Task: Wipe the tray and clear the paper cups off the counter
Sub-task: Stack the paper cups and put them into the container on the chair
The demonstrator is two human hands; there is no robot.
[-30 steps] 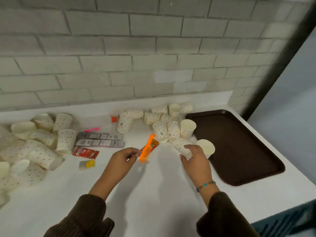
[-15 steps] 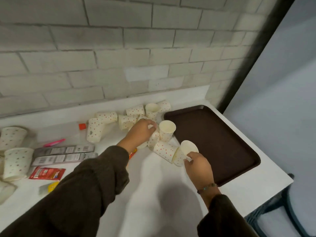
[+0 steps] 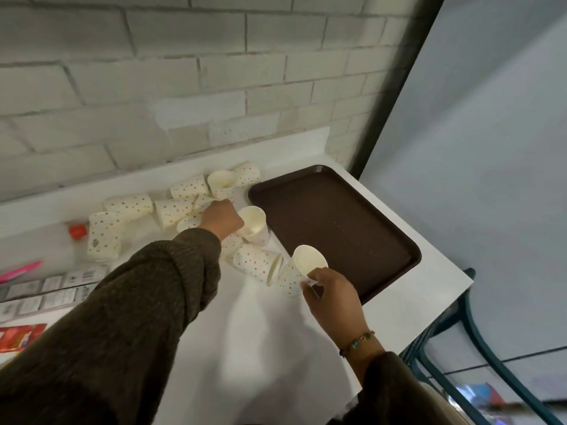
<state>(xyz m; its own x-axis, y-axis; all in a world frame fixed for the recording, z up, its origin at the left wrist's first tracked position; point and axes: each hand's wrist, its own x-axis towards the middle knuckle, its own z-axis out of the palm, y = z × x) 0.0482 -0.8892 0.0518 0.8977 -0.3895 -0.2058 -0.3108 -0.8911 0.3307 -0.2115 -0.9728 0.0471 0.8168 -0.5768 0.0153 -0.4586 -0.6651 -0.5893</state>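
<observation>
**Head view: paper cups (image 3: 188,187) being gathered beside a bare tray (image 3: 337,228)**

At the near-left corner of the tray, the right hand (image 3: 333,297) pinches the near rim of a tilted cup (image 3: 308,262) between thumb and fingertips. The cup's mouth is turned up and away. Its base sits low by the tray's edge, but I cannot tell whether it touches the tray. A rim pinch suits something this light and thin-walled. It also leaves the mouth free, probably so that another cup can be nested inside.

The left hand (image 3: 222,220) reaches farther in, its back to the camera, with fingers curled down into the cluster just beside an upright cup (image 3: 253,222). The fingertips are hidden, so I cannot tell whether they grip anything. Between the 2 hands a lying cup (image 3: 257,263) rests on its side, its mouth against or just beside the tilted one.

The tray occupies the right end of the white counter (image 3: 260,348) with nothing on it. No cloth is in sight, so the wiping looks undone. At least 5 more cups lie scattered toward the far left, so clearing seems only just begun. At the left edge sit a bottle (image 3: 76,231) with an orange cap, a pink pen (image 3: 20,271), packet strips (image 3: 46,289) and a red sachet (image 3: 21,335).
</observation>
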